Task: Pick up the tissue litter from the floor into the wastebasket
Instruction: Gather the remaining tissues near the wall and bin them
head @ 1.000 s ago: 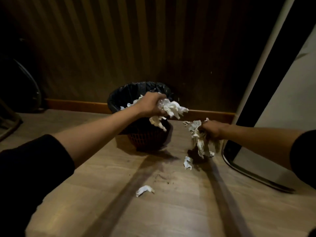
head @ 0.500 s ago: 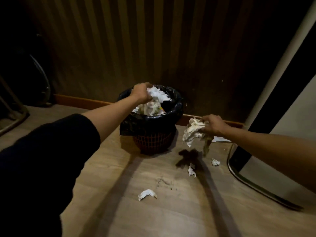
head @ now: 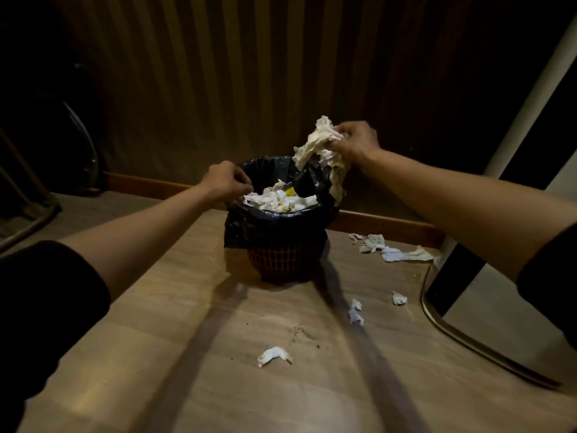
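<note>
A red mesh wastebasket (head: 282, 260) lined with a black bag (head: 265, 226) stands on the wooden floor by the wall, filled with white tissues (head: 281, 200). My left hand (head: 228, 181) hovers over its left rim, fingers loosely curled and holding nothing. My right hand (head: 356, 140) grips a wad of crumpled tissue (head: 317, 143) above the basket's right rim, and the wad hangs down toward the bag. Loose tissue pieces lie on the floor: one in front (head: 274, 355), two to the right (head: 355, 312) (head: 399, 298), and a flat cluster by the baseboard (head: 392, 250).
A striped dark wall and a wooden baseboard (head: 390, 225) run behind the basket. A tall panel with a curved metal base (head: 462, 339) stands at the right. Dark furniture legs (head: 28, 220) sit at the far left. Dirt specks (head: 299, 334) mark the floor.
My left hand let its tissue fall into the basket and now holds nothing. My right hand rose from near the floor with its wad to above the basket's right rim.
</note>
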`<state>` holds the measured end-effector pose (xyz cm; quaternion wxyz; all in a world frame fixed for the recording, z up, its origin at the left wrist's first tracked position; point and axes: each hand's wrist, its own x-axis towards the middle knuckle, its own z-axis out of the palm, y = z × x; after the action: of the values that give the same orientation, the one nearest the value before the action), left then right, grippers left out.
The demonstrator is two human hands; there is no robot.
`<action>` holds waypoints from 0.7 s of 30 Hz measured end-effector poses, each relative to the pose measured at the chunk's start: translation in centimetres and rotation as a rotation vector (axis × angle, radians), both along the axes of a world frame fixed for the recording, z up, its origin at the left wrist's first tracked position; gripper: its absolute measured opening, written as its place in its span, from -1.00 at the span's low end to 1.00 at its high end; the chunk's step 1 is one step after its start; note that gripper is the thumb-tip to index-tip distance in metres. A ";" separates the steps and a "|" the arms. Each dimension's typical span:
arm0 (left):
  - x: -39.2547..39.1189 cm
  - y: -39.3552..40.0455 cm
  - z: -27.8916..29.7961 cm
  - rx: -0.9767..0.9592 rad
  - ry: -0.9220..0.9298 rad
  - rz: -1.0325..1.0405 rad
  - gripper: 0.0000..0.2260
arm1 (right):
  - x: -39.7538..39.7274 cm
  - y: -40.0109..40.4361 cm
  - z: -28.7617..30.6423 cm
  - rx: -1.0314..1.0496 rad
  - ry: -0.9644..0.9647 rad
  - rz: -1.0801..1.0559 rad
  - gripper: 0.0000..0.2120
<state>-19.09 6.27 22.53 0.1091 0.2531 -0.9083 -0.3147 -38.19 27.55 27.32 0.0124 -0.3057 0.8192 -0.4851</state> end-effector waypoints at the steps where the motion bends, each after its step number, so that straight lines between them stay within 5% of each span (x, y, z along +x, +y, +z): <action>1: 0.6 -0.2 0.0 -0.011 -0.006 0.008 -0.85 | 0.2 -1.1 0.1 -0.016 -0.015 0.022 -0.64; 6: 3.1 -0.4 0.0 -0.048 -0.058 0.002 -0.85 | 0.8 -4.8 -1.6 0.070 -0.079 0.122 -0.70; 14: 4.8 1.0 -2.4 -0.120 -0.285 -0.184 -0.87 | 0.7 -5.1 -2.8 0.146 -0.144 0.153 -0.47; 21: 3.3 2.6 -5.6 -0.095 -0.437 -0.313 -0.86 | -0.6 -1.1 -5.1 0.170 -0.029 0.031 -0.73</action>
<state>-15.74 8.88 16.88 -0.1279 0.1664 -0.9520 -0.2228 -38.75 26.41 22.26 0.0577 -0.3091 0.8524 -0.4177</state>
